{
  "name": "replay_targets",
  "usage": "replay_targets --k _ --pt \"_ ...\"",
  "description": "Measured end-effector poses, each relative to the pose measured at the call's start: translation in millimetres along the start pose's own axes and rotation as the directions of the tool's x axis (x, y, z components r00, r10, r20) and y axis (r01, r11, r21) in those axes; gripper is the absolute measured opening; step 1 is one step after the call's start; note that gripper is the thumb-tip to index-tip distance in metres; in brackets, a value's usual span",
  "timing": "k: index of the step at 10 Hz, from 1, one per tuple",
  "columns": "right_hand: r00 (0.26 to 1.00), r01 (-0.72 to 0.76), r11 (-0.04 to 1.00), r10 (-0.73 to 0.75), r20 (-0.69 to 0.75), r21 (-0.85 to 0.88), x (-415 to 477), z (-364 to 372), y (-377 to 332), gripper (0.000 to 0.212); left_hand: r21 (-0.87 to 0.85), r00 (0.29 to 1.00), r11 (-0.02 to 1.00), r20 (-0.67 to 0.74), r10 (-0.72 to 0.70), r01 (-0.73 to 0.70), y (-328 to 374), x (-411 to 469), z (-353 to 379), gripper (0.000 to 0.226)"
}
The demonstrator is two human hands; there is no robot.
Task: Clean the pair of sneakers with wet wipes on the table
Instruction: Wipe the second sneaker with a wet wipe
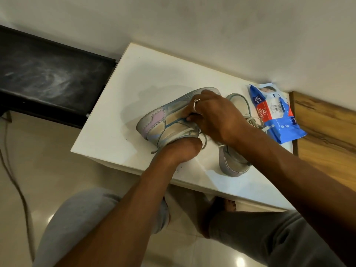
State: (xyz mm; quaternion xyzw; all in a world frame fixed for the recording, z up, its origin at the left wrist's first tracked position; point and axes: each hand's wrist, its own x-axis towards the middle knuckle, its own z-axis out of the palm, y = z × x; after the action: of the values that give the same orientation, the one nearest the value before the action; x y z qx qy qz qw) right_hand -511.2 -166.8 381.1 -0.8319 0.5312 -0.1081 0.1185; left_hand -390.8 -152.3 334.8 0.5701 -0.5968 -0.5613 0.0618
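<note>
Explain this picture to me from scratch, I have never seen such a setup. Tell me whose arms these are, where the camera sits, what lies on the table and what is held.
There is no machine here: a person works with two bare hands. The single picture comes from a camera worn on the person's head, looking down, so both arms reach in from the bottom edge. On the white table lie a blue pack of wet wipes and a second sneaker. The left hand disappears into the opening of the sneaker, which is tipped on its side; its fingers are hidden. The right hand curls over that sneaker's side. No wipe shows in its grip.
</note>
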Motion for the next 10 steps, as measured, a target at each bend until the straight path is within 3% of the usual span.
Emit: replay_targets --k 1,2,4,5,6,7,8,10 --pt "0.999 0.028 1.000 -0.027 0.033 -0.008 0.8 0.2 -2.2 0.021 -0.029 0.999 0.999 0.021 -0.046 0.046 2.3 -1.0 1.1 0.027" --pt "0.992 -0.124 0.990 0.122 -0.026 -0.070 3.4 -5.2 15.2 0.023 0.041 0.999 0.999 -0.022 -0.024 0.025 1.0 -2.2 0.0 0.015" --pt "0.998 0.026 0.999 -0.028 0.062 0.034 3.0 2.4 -9.3 0.023 0.124 0.998 0.992 0.057 -0.025 0.018 5.0 -9.6 -2.5 0.034" --pt "0.993 -0.120 0.990 0.121 0.009 -0.077 6.2 -6.9 7.2 0.023 0.149 0.997 0.987 0.045 -0.070 0.063 3.6 -5.5 -4.7 0.029" --pt "0.973 -0.230 0.969 0.228 -0.035 -0.087 6.9 -17.3 17.7 0.021 0.271 0.992 0.961 0.090 -0.083 0.056 6.6 -5.0 -8.2 0.039" --pt "0.927 -0.341 0.933 0.354 -0.125 0.114 6.3 -30.9 18.6 0.017 0.331 0.993 0.944 0.104 -0.049 0.012 8.8 -4.9 -8.8 0.040" --pt "0.923 -0.337 0.920 0.365 -0.122 0.202 4.0 -39.0 19.2 0.016 0.303 0.996 0.953 0.091 -0.011 -0.017 9.0 -1.6 -8.6 0.040" --pt "0.975 -0.223 0.956 0.218 0.049 0.189 6.7 -20.3 10.9 0.016 0.255 0.993 0.965 0.116 0.022 -0.052 11.5 1.2 -8.1 0.041"
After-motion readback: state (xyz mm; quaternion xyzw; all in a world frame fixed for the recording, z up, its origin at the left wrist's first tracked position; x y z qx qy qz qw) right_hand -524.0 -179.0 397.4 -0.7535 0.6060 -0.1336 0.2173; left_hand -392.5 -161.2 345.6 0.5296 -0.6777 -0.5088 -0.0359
